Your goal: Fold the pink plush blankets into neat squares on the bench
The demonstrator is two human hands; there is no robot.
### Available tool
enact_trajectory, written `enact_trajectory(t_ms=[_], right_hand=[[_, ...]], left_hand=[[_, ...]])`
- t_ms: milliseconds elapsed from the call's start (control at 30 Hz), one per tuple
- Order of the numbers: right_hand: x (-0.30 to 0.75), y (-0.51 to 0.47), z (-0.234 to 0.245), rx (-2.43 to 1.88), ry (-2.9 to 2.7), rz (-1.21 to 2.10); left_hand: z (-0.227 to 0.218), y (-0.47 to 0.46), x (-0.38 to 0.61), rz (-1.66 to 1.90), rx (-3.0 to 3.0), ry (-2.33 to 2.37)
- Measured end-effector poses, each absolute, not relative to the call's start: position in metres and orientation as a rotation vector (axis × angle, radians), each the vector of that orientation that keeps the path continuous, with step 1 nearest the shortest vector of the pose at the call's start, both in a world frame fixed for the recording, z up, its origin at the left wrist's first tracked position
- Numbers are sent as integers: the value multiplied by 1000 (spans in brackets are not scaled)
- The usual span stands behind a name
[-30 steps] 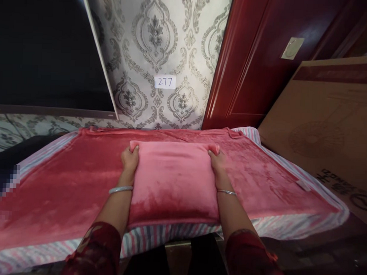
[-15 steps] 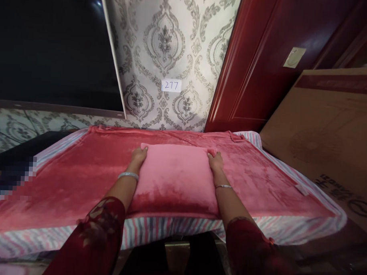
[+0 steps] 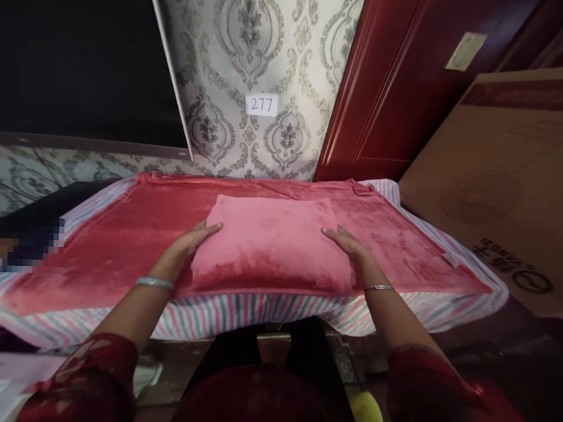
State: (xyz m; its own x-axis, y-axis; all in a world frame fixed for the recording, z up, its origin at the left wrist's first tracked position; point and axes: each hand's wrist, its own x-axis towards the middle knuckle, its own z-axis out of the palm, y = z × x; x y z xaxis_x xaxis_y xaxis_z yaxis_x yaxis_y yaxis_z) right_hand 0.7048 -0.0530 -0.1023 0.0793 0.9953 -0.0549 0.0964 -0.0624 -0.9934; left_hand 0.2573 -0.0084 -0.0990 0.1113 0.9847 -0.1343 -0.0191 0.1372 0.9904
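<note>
Framing pink cushion [image 3: 271, 244] between left hand [image 3: 192, 240] and right hand [image 3: 349, 243].
Cushion lay on red blanket [image 3: 123, 248], long axis running hand to hand, neither hand nearer; thumbs [image 3: 213, 229] rested on top, fingers mostly hidden, couldn't tell if gripping.

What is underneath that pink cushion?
The pink cushion appears to rest on a red plush blanket, which shows behind it and on both sides; striped fabric hangs in front. The part directly beneath is covered and cannot be seen.
</note>
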Motion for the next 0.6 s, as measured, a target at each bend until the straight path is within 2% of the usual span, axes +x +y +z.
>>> enact_trajectory(t_ms=[167,267,467,600], right_hand=[[707,-44,-87,-1293,-1297,830],[710,-42,-89,-1273,-1305,738],[701,-41,-112,-1610,-1131,899],[708,-56,-114,-1492,-1098,1058]], left_hand=[[-74,-7,265,1369,1387,1240],[-67,-5,265,1447,1439,1235],[-83,-3,261,1141,1332,1486],[-88,-12,250,1081,1222,1413]])
